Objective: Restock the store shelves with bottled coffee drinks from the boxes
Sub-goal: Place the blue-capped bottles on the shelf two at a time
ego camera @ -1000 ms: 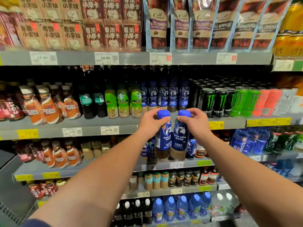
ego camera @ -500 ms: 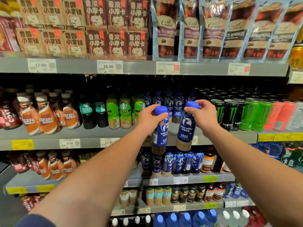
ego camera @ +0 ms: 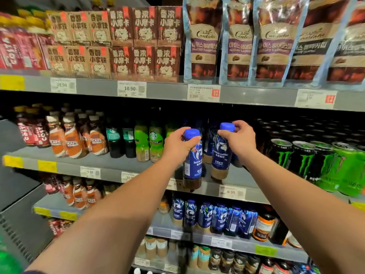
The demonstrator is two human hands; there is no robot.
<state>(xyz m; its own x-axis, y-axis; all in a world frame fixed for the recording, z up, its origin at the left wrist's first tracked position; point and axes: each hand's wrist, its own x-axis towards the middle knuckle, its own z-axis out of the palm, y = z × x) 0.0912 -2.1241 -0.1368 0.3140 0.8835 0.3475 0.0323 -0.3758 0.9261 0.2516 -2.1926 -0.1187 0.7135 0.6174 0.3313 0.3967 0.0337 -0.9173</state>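
**As both hands grip, two coffee bottles hang at the middle shelf (ego camera: 118,165)**

While the left hand (ego camera: 177,144) wraps the neck of the left bottle (ego camera: 192,161), upright before the shelf's front edge, the right hand (ego camera: 240,139) pinches the blue cap of the right bottle (ego camera: 220,153), just over the shelf board. Green-labelled bottles (ego camera: 156,143) stand left of them, black and green cans (ego camera: 304,159) right; matching blue bottles (ego camera: 213,216) line the shelf below.

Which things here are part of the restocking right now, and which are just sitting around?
In the job: left hand, right hand, left blue bottle, right blue bottle, middle shelf.
Just sitting: Monster cans, green Starbucks bottles, Nescafe bottles, Cantata pouches.
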